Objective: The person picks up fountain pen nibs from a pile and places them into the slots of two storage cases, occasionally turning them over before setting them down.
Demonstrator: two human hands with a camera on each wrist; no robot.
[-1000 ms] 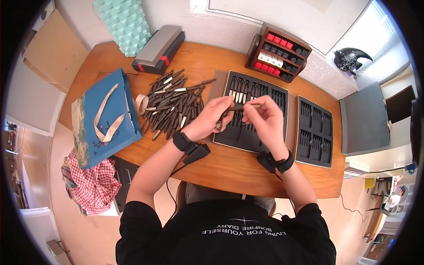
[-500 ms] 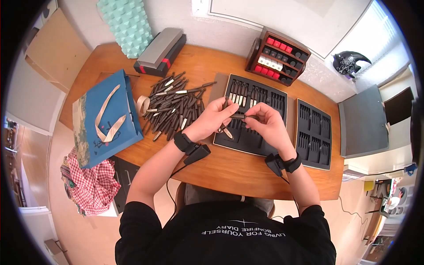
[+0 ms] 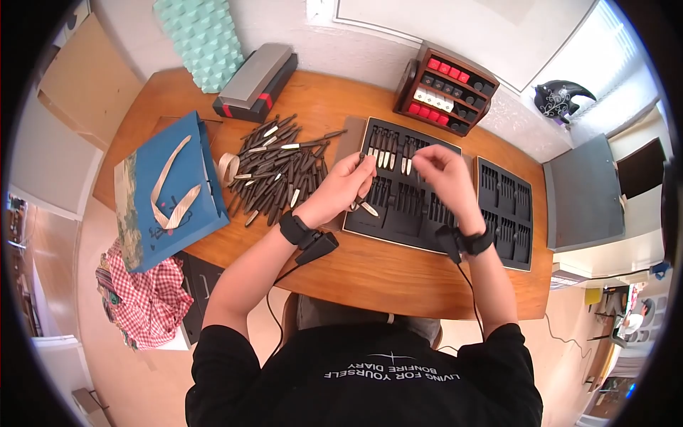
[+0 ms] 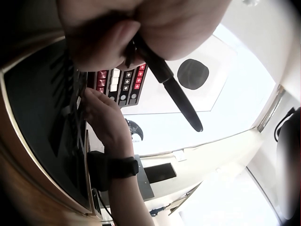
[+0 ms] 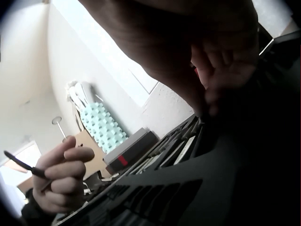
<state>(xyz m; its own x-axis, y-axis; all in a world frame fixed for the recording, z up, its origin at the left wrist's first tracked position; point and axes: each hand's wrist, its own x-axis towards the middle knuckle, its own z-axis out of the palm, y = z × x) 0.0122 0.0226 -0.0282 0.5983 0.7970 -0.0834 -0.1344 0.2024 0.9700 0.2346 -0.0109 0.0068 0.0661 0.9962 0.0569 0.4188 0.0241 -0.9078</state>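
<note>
My left hand (image 3: 341, 186) grips several dark slender pieces, one with a pale blade (image 3: 369, 209) pointing down toward the tray's near left. In the left wrist view a dark pointed piece (image 4: 181, 101) sticks out from between the fingers. Over the upper middle of the black slotted tray (image 3: 384, 231), my right hand (image 3: 449, 181) has its thumb and fingertips together at a dark-handled piece, mostly hidden by the hand. Pale-bladed pieces (image 3: 384, 158) lie in the upper left slots. In the right wrist view, the fingertips reach down at the tray's row of pieces (image 5: 184, 149).
A pile of dark pieces (image 3: 274, 171) lies left of the tray, beside a blue bag (image 3: 167, 192). A second slotted tray (image 3: 504, 213) is at the right. Behind stand a wooden rack (image 3: 447, 89) with red and white blocks and a grey box (image 3: 256, 82).
My right hand has moved away from the left hand, to the right and over the tray's upper slots. The left hand stays nearly in place, still gripping pieces.
</note>
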